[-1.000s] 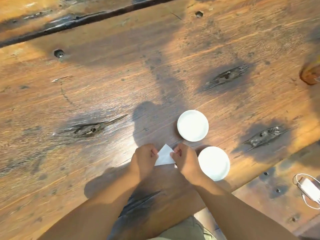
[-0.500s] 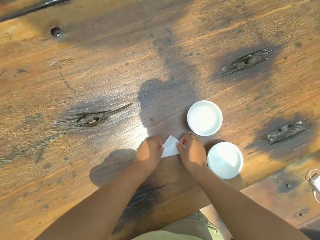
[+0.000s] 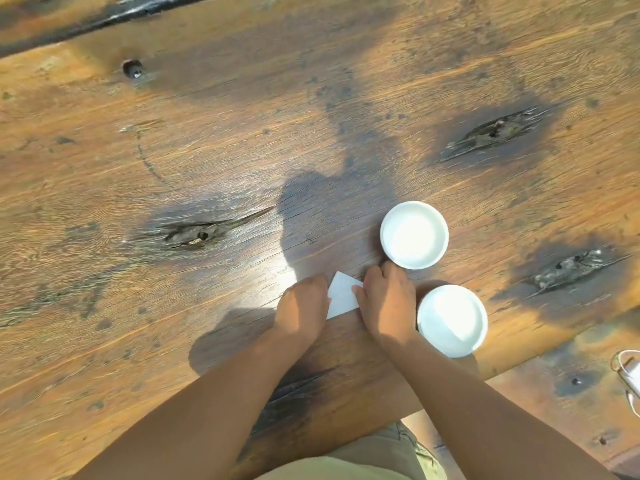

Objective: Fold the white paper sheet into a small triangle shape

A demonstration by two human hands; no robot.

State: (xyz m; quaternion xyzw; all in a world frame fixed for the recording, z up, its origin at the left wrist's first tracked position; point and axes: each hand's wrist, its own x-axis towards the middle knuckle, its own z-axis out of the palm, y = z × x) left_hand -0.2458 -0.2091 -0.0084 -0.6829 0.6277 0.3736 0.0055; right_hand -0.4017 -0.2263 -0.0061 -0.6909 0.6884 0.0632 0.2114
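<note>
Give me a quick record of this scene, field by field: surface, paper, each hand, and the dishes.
surface: worn wooden table
paper: white paper, small, folded, flat on table
left hand: pressing paper's left edge
right hand: pressing paper's right edge
dishes: two round white dishes, far dish, near dish, right of the hands

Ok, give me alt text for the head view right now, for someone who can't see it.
Two bare hands, left hand and right hand, press a small folded white paper flat on a worn wooden table. Two round white dishes sit just right of the right hand.
</note>
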